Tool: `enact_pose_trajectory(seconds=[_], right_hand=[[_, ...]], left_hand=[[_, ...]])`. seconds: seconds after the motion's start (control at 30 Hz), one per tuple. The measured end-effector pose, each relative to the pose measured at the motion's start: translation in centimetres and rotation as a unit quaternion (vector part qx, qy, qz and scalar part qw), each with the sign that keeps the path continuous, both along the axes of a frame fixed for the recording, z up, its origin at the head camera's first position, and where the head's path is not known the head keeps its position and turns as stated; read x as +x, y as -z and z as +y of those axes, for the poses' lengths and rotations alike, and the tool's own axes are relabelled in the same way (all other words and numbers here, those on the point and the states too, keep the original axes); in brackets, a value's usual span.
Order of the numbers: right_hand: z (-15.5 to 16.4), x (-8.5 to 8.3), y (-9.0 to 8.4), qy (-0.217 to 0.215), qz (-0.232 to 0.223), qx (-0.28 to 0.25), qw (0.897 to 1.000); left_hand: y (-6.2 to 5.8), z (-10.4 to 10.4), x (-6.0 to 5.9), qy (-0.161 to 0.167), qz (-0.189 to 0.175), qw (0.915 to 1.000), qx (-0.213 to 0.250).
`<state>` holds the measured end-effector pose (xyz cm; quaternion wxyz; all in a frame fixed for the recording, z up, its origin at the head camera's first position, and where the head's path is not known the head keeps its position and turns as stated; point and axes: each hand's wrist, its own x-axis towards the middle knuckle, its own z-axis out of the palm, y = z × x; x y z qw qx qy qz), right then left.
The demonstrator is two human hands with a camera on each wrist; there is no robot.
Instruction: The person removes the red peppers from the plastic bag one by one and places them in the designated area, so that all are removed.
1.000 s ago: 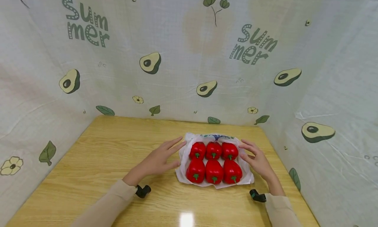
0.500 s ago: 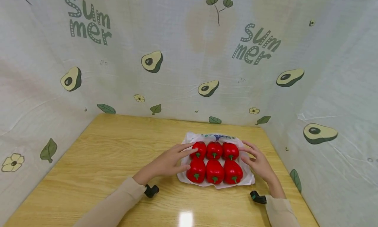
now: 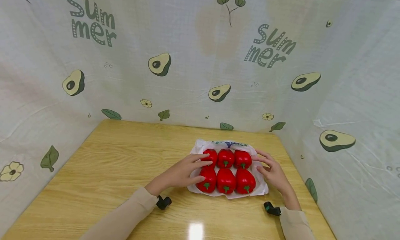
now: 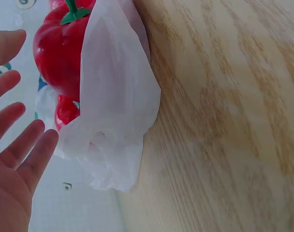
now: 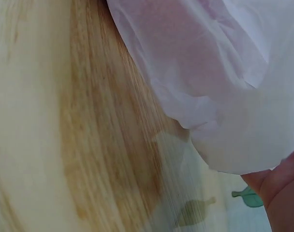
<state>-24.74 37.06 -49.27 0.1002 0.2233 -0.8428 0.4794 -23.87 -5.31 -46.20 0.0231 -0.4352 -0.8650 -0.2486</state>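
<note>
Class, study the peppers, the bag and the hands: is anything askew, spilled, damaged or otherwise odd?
Nothing stands out. Six red peppers sit in two neat rows of three on a white plastic bag on the wooden table. The left hand and right hand flank them.

"Summer" twice on backdrop cloth [image 3: 200, 59]

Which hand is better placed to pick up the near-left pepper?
Left, probably. The left hand has straight fingers already against the near-left pepper on the bag. The right hand sits beside the right column, across the other peppers.
</note>
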Motion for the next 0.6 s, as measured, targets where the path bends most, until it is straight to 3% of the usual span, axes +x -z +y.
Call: enact_pose_trajectory(seconds=[0.33,0.6], right_hand=[[0.13,0.0,0.1,-0.014,0.018,-0.008,1.0],[0.07,0.01,0.29,-0.012,0.011,-0.016,1.0]], left_hand=[[0.28,0.6,-0.25,0.018,-0.019,0.9997,-0.003],[0.34,0.99,-0.12,0.01,-0.043,0.9988,-0.019]])
